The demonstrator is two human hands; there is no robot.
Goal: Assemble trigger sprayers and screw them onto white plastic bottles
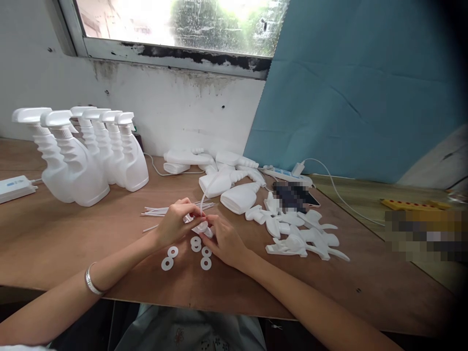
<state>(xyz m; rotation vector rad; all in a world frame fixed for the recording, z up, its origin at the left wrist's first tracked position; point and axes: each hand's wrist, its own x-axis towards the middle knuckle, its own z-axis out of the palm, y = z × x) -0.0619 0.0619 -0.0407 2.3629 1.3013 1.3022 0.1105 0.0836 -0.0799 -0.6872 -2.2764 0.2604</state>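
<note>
At the middle of the table both hands meet around a white spray trigger head (202, 227). A thin white dip tube (203, 197) rises from it, bending to the upper right. My left hand (175, 222) is closed, its fingertips pinching the tube's lower end where it meets the head. My right hand (227, 243) grips the head from the right, fingers wrapped so that part of it is hidden. Just below the hands lie several flat white ring washers (167, 263), some overlapping. Behind my left hand is a bundle of loose white tubes (155, 211).
Assembled white spray bottles (86, 170) stand upright at the left. Bottles without heads (239, 197) lie piled behind my hands. Loose trigger heads (303, 234) are heaped at the right, near a phone (310, 197) and a power strip (287, 174) with a cable.
</note>
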